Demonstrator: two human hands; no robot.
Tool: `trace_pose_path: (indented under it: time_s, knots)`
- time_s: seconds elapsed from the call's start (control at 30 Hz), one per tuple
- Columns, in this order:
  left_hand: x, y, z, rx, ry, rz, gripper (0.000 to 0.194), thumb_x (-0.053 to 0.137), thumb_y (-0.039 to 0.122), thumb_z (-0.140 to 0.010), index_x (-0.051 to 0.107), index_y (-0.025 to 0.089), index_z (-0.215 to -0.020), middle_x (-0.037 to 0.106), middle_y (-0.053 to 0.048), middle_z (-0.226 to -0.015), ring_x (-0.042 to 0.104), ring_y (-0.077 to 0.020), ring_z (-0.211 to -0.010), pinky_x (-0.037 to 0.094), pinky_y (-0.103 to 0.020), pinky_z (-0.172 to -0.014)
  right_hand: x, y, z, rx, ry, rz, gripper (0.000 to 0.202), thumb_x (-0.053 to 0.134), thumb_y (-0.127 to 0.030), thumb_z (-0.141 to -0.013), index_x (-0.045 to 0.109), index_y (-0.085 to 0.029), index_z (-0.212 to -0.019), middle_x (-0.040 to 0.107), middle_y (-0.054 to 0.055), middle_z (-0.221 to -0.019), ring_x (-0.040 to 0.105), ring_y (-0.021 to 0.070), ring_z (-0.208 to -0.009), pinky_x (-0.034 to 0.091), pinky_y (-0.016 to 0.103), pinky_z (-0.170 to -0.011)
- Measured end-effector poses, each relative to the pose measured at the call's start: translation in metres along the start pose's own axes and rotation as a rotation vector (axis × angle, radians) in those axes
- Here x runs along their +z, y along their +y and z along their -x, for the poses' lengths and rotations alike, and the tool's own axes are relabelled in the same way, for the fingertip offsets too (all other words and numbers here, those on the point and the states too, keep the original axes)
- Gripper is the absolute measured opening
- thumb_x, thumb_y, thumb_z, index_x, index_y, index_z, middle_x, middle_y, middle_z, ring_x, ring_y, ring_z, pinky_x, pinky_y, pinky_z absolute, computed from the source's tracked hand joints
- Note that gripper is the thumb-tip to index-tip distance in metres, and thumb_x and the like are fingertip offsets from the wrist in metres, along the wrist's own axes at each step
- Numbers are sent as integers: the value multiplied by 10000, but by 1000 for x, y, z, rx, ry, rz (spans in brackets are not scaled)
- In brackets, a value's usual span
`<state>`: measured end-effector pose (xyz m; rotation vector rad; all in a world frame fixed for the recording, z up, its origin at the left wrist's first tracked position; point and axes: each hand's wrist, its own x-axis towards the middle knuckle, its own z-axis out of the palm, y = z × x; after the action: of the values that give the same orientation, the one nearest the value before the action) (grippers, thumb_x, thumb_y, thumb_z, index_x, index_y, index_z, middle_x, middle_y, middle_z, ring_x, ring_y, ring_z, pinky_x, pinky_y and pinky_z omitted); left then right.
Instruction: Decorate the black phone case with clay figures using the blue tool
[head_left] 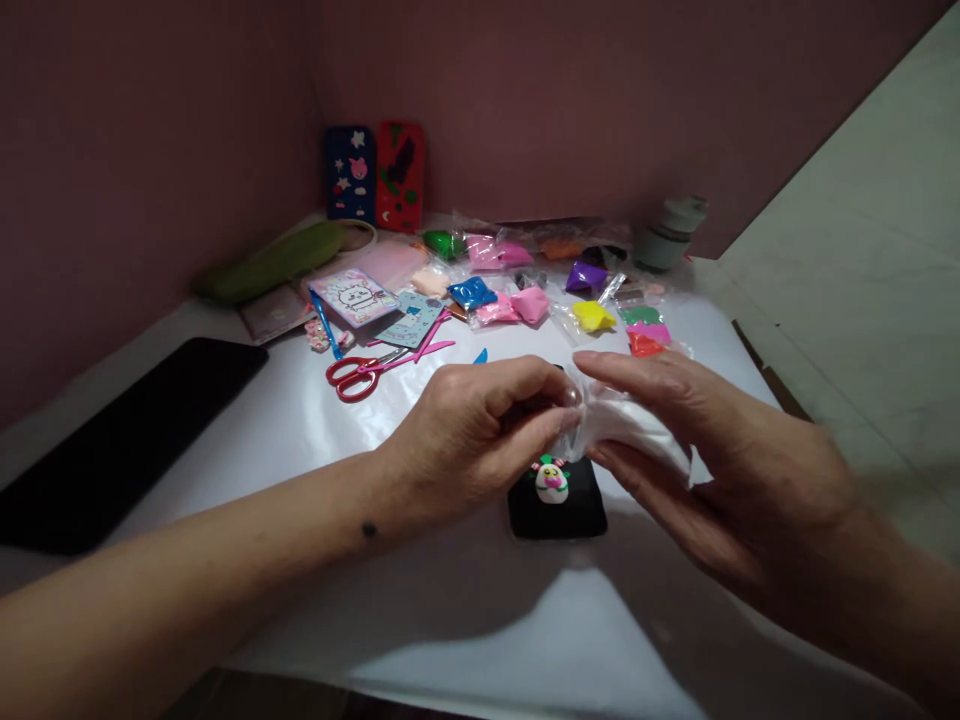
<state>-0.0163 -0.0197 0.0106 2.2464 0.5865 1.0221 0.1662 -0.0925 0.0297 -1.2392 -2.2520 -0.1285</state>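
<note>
Between my two hands is a clear plastic packet of white clay [634, 425], held above the table. My left hand [487, 430] pinches the packet's gathered end. Fingers and thumb of my right hand [720, 460] close around the white body of the packet from the right. Below them lies a black phone case [559, 510] bearing a small white clay figure [552, 482] with green and pink parts. My hands hide the far part of the case.
Red-handled scissors [356, 378] and pink and blue tools lie left of centre. Several coloured clay packets [472, 292] spread across the back. Decorated blue [351, 175] and red [401, 178] cases lean on the wall. A black flat slab [142, 440], green pouch [274, 262] and grey bottle [667, 235] stand around.
</note>
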Motion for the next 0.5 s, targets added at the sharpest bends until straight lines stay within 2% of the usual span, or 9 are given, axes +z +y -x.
trace_pose_path:
  time_s: [0.1, 0.23, 0.5]
  knots:
    - [-1, -1, 1, 23, 49, -8, 55, 591, 88, -825, 640, 111, -829, 565, 45, -594, 497, -54, -534, 412, -152, -533, 1, -2, -5, 34, -11, -59, 422, 561, -89, -868, 524, -164, -1281, 635, 72, -1107, 614, 166, -998, 510, 241, -817]
    - [1, -7, 1, 130, 72, -103, 106, 594, 16, -784, 641, 111, -792, 594, 33, -632, 511, -47, -562, 408, -137, -552, 10, 1, -2, 74, 35, -179, 390, 558, -77, -873, 554, -167, -1253, 622, 64, -1067, 605, 139, -979, 494, 217, -834]
    - [4, -15, 1, 220, 55, -251, 89, 587, 86, -846, 671, 91, -819, 601, 4, -647, 488, -54, -540, 394, -146, -526, 21, 11, 7, 57, 95, -177, 299, 566, -80, -875, 582, -132, -1169, 626, 69, -1024, 601, 114, -952, 484, 184, -822]
